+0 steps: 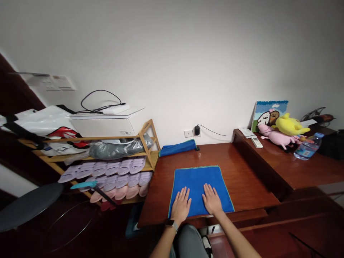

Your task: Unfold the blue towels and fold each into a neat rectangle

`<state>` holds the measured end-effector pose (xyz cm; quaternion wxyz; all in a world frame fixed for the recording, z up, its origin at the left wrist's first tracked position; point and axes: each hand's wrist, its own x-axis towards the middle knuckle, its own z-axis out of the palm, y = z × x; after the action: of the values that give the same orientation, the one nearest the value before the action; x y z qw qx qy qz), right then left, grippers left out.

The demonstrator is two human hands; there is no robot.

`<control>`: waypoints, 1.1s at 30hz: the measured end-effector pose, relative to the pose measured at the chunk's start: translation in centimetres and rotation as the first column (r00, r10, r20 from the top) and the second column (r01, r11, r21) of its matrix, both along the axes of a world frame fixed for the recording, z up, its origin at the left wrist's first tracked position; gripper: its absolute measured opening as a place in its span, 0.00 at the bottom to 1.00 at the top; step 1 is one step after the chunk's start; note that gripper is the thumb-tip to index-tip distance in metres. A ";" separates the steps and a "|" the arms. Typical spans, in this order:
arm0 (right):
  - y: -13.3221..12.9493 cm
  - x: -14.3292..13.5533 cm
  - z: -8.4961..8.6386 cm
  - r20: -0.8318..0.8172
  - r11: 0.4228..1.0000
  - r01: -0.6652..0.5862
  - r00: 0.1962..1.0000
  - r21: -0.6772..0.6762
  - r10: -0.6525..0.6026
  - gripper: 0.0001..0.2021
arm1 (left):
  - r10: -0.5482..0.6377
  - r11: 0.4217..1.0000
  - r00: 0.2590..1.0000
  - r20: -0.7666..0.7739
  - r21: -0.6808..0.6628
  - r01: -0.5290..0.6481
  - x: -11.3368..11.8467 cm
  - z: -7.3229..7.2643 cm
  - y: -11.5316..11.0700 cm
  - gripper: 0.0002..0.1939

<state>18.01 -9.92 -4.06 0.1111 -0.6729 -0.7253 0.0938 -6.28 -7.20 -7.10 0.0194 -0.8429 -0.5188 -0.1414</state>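
A blue cloth [197, 179] with a pale green stitched edge lies spread flat on the brown wooden desk [242, 186]. Flat on its left part rests my left hand [181, 205], fingers stretched out, with a watch at the wrist. My right hand [212, 200] lies on the right part, its fingers also extended and nothing in them. Both palms press on the fabric near the desk's front edge. A second blue cloth [177, 147], folded into a long strip, sits at the back left of the desk against the wall.
Left of the desk stands a wooden rack [150, 143] with several slippers [118, 181] and a white box [103, 125]. A raised desk part at right bears a pink plush toy [275, 137], a yellow plush [290, 124], a water bottle [309, 146] and a remote [257, 142]. A black charger [197, 130] is plugged in.
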 end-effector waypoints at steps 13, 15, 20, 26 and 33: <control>-1.0 6.2 0.0 0.107 0.982 0.171 0.981 -0.076 -0.163 0.35 | 0.115 0.993 0.993 0.040 0.030 -0.116 -2.9 0.2 -0.8 0.33; -1.0 6.2 0.1 0.102 0.982 0.171 0.981 -0.077 -0.163 0.35 | 0.121 0.992 0.992 0.037 0.023 -0.122 -2.9 0.4 -0.9 0.33; -1.0 6.2 -0.1 0.084 0.982 0.180 0.981 -0.063 -0.174 0.34 | 0.128 0.991 0.991 0.036 0.031 -0.129 -2.9 0.6 -1.0 0.33; -0.9 6.0 -0.3 0.065 0.983 0.169 0.984 -0.064 -0.165 0.34 | 0.131 0.990 0.991 0.041 0.050 -0.133 -3.0 0.3 -1.0 0.32; -1.4 6.0 0.4 0.039 0.986 0.169 0.985 -0.004 -0.168 0.35 | 0.143 0.990 0.989 0.029 0.019 -0.143 -2.7 0.7 -1.0 0.33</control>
<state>24.03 -11.37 -3.67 0.1023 -0.7339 -0.6674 0.0740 -9.01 -8.18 -6.36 0.0310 -0.8013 -0.5766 -0.1568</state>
